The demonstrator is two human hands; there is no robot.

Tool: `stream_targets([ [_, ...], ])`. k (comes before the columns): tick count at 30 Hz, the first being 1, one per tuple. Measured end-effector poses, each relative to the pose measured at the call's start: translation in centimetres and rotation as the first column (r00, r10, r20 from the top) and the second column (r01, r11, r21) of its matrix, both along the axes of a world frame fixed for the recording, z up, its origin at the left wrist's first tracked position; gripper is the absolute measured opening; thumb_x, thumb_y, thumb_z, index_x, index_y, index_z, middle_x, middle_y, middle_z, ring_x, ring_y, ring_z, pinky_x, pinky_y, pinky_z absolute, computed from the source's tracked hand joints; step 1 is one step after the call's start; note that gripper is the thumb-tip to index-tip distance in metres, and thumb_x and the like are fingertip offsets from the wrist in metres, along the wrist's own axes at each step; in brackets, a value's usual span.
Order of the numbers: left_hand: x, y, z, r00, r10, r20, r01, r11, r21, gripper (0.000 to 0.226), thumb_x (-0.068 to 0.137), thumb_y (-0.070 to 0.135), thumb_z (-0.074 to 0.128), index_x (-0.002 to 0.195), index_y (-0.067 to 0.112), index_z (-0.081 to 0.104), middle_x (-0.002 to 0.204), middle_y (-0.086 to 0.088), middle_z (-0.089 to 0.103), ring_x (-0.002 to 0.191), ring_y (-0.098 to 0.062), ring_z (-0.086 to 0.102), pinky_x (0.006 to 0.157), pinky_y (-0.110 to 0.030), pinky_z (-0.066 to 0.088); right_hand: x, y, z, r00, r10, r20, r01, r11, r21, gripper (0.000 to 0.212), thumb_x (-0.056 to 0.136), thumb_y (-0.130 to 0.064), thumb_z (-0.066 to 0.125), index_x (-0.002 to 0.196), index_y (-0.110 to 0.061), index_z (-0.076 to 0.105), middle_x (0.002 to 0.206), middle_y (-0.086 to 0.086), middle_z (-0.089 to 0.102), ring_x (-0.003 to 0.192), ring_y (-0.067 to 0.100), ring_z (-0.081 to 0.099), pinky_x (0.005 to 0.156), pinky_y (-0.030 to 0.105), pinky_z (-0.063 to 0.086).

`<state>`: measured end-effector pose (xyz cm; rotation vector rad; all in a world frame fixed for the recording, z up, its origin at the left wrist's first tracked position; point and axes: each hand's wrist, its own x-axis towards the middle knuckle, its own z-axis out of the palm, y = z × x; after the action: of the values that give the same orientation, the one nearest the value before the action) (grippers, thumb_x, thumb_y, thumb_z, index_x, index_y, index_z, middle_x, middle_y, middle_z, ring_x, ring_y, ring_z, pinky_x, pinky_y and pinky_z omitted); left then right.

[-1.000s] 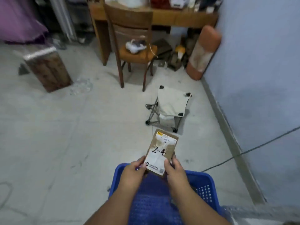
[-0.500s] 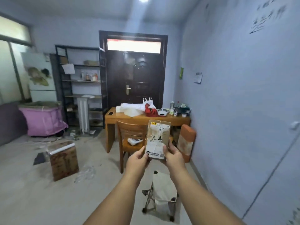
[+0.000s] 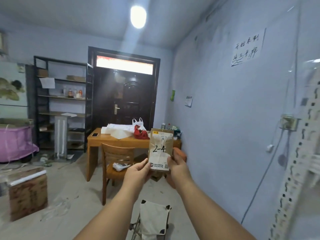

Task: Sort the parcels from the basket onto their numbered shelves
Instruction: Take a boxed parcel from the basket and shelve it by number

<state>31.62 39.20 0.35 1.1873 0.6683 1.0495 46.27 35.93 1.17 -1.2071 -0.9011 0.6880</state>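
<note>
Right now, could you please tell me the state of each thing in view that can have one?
parcel: upright, held at its lower corners, marked 2-4
left hand: grips the parcel
right hand: grips the parcel
door: closed
ceiling light: on
folding stool: unfolded

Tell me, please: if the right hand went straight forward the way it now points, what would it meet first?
Probably the orange cushion against the wall, right behind the right hand, which holds the parcel marked 2-4 with the left hand. Depth is unclear, so the gap cannot be judged.
</note>
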Motion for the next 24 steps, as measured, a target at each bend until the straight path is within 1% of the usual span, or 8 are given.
stream_targets([
  [4,2.2,-1.0,1.1,0.994,-0.108,0.003,0.108,0.994,0.027,0.037,0.091,0.016,0.063,0.127,0.01,0.061,0.102,-0.005,0.075,0.096,-0.02,0.071,0.089,-0.038,0.056,0.8,-4.1,1.8,0.989,-0.148,0.011,0.147,0.988,0.043,0.034,0.1,-0.01,0.046,0.124,-0.032,0.056,0.113,0.001,0.068,0.09,0.013,0.07,0.076,0.033,0.06],
  [6,3.7,-2.1,1.6,0.98,-0.197,0.02,0.197,0.98,0.013,0.036,0.091,0.014,0.063,0.126,0.009,0.062,0.103,-0.008,0.074,0.096,-0.021,0.071,0.084,-0.032,0.058,1.1,-6.8,2.7,0.971,-0.236,0.041,0.235,0.971,0.038,0.037,0.101,-0.011,0.045,0.122,-0.039,0.056,0.118,-0.002,0.068,0.095,0.013,0.068,0.077,0.03,0.06],
  [9,5.6,-4.9,3.0,0.93,-0.367,0.032,0.366,0.93,0.018,0.029,0.091,0.011,0.062,0.12,0.006,0.065,0.096,-0.01,0.075,0.089,-0.021,0.072,0.072,-0.022,0.06,1.5,-11.4,4.1,0.904,-0.422,0.069,0.42,0.906,0.04,0.039,0.101,-0.013,0.046,0.128,-0.039,0.055,0.115,-0.006,0.066,0.09,0.011,0.067,0.064,0.02,0.056],
  [11,6.7,-7.1,3.7,0.889,-0.457,0.029,0.457,0.889,0.014,0.026,0.092,0.008,0.06,0.117,0.004,0.064,0.09,-0.009,0.074,0.084,-0.021,0.07,0.07,-0.021,0.059,1.2,-14.9,4.8,0.843,-0.531,0.084,0.531,0.847,0.023,0.039,0.101,-0.015,0.047,0.13,-0.04,0.053,0.11,-0.007,0.066,0.09,0.012,0.066,0.068,0.023,0.058],
  [13,7.5,-10.2,4.3,0.818,-0.576,0.007,0.575,0.818,0.024,0.027,0.094,0.007,0.057,0.12,0.004,0.063,0.086,-0.005,0.075,0.084,-0.021,0.07,0.071,-0.021,0.059,0.4,-19.2,5.3,0.757,-0.643,0.116,0.647,0.762,0.005,0.04,0.101,-0.017,0.046,0.133,-0.04,0.052,0.117,-0.004,0.065,0.097,0.016,0.066,0.078,0.029,0.059],
  [16,8.1,-15.9,5.1,0.696,-0.718,-0.011,0.716,0.693,0.081,0.029,0.095,0.008,0.056,0.123,0.007,0.063,0.087,-0.003,0.076,0.084,-0.019,0.071,0.074,-0.021,0.057,-1.4,-26.3,6.4,0.616,-0.767,0.18,0.781,0.624,-0.016,0.039,0.101,-0.023,0.046,0.136,-0.039,0.049,0.12,-0.002,0.063,0.095,0.014,0.065,0.072,0.024,0.057],
  [21,5.8,-28.0,6.7,0.469,-0.883,0.0,0.877,0.465,0.122,0.025,0.094,0.01,0.057,0.117,0.01,0.066,0.09,-0.005,0.076,0.087,-0.017,0.071,0.08,-0.022,0.055,-6.7,-39.3,8.1,0.354,-0.904,0.238,0.933,0.36,-0.021,0.038,0.099,-0.022,0.048,0.134,-0.037,0.051,0.118,-0.005,0.064,0.102,0.016,0.064,0.092,0.039,0.055],
  [24,4.1,-36.1,7.8,0.348,-0.937,0.005,0.931,0.346,0.116,0.029,0.093,0.01,0.059,0.121,0.006,0.064,0.093,-0.007,0.073,0.09,-0.019,0.069,0.085,-0.027,0.053,-10.7,-47.4,9.0,0.233,-0.948,0.217,0.971,0.237,-0.006,0.04,0.099,-0.013,0.047,0.135,-0.03,0.051,0.118,-0.003,0.065,0.1,0.016,0.065,0.084,0.033,0.056],
])
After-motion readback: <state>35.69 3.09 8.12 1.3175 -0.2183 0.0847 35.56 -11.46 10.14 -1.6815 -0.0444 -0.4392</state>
